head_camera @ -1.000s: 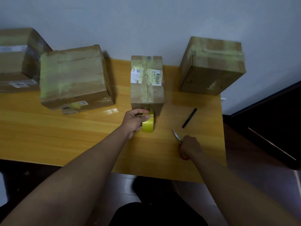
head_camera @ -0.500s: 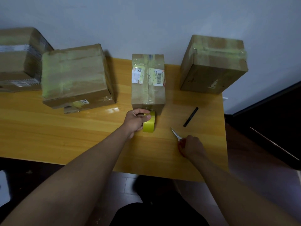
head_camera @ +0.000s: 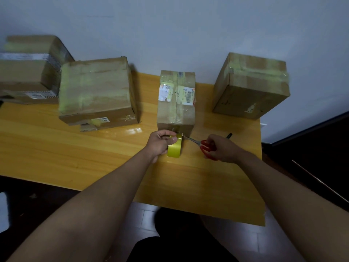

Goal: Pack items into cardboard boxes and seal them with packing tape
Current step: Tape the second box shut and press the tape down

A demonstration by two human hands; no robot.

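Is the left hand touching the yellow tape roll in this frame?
Touching. The head view shows the left hand gripping the yellow tape roll, its fingers curled over the top of the roll with no gap.

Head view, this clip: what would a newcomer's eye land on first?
At the table's middle, the left hand grips a yellow tape roll against the front of the small taped box, while the right hand points red-handled scissors at the roll. Three bigger taped boxes stand along the wall.
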